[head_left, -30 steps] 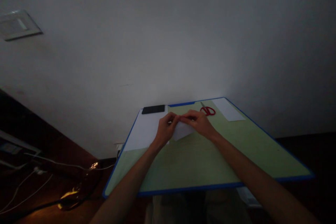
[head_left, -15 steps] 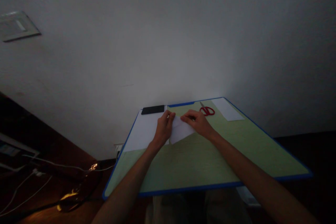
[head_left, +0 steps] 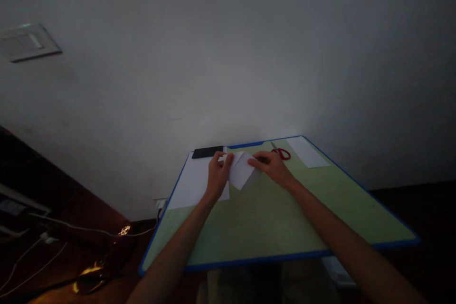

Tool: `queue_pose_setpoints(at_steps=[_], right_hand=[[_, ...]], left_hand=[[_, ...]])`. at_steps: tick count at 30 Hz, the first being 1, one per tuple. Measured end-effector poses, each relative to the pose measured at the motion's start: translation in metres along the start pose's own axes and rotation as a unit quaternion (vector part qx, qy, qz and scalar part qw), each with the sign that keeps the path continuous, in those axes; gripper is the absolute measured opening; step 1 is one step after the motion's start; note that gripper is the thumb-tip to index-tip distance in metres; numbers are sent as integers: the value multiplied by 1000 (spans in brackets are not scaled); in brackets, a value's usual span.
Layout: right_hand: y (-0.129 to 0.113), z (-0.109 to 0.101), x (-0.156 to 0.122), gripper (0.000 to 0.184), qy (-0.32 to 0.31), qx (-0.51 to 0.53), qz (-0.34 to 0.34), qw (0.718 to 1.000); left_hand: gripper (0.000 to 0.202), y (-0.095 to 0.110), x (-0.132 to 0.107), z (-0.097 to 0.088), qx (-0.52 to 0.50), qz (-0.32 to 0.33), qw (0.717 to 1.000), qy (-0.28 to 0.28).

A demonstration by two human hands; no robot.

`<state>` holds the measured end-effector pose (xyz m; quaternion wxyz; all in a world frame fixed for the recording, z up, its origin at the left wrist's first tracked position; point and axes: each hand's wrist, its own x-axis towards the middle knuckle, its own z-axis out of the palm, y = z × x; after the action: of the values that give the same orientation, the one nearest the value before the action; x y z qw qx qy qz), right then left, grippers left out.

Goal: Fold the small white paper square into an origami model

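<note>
From my remote station I assess the site as a room in a home, probably; which room I cannot determine. Grounds: a plain painted wall (head_left: pixel 228 57) bearing a switch-type plate (head_left: pixel 26 43); a socket (head_left: pixel 161 203) low down; a small blue-edged table (head_left: pixel 274 223) set close against the wall; a dark reddish floor (head_left: pixel 81 204); and a loose white cable (head_left: pixel 96 233) at left. Lighting is dim.

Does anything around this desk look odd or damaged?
Nothing looks spilled. One small oddity: a faint line on the wall, up and left of the black slab, perhaps a scratch. The held paper is creased, not visibly torn.
</note>
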<state>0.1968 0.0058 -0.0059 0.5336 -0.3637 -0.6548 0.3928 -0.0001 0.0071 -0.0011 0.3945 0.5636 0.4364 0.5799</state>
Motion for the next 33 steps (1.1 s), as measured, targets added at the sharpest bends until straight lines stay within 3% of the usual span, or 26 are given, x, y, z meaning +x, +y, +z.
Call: queue_pose_setpoints(at_steps=[5, 9, 12, 14, 17, 23, 30, 33], right_hand=[[7, -5, 5, 34, 56, -5, 14, 998], [11, -3, 8, 41, 106, 16, 18, 994], [14, 3, 9, 67, 154, 68, 97, 981], [15, 7, 9, 76, 125, 131, 150, 972], [14, 12, 8, 71, 62, 181, 154, 969], [8, 11, 7, 56, 41, 162, 92, 982], [8, -7, 11, 44, 137, 59, 56, 987], [7, -10, 10, 40, 145, 16, 40, 989]], left_hand=[[52, 4, -3, 2, -35, -16, 998, -51], [51, 1, -2, 2, -59, -12, 998, -29], [54, 0, -1, 2, -95, -10, 995, -22], [56, 0, -2, 3, -113, -25, 992, -43], [56, 2, -5, 3, -103, -43, 991, -78], [52, 6, -7, 3, -48, -37, 990, -130], [46, 0, -6, 3, -20, -21, 991, -128], [47, -2, -8, 4, 1, -15, 989, -147]])
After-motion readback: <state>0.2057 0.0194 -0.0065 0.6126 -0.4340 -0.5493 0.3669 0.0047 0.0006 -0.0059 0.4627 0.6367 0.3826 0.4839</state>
